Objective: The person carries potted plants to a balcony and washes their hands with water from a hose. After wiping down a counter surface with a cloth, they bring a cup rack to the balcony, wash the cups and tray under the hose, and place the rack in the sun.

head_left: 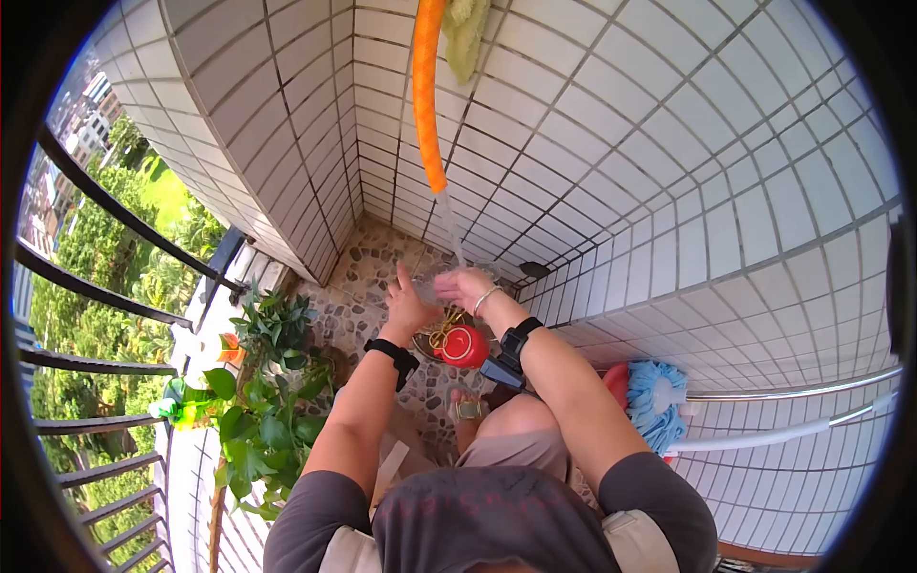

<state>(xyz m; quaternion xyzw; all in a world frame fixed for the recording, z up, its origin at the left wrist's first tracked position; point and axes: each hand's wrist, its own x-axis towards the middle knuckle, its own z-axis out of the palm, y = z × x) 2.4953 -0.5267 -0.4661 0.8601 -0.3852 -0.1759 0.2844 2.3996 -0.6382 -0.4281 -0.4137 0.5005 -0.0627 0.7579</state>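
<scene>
Water runs from the end of an orange hose (429, 105) in a clear stream (451, 229) that falls at my right hand (465, 287). That hand is open, its fingers stretched out to the left, with a light bracelet at the wrist. My left hand (411, 304) is held close beside it, fingers apart and nothing in them. Below both hands is a round red object (464, 346) with a gold-coloured ring or cord; its kind I cannot tell. Dark bands are strapped round both forearms.
White tiled walls enclose the corner, above a pebble-patterned floor (373, 253). Potted green plants (272, 420) stand left by a black railing (105, 358). A blue mop head (655, 401) is at right. A yellow-green cloth (464, 43) hangs beside the hose.
</scene>
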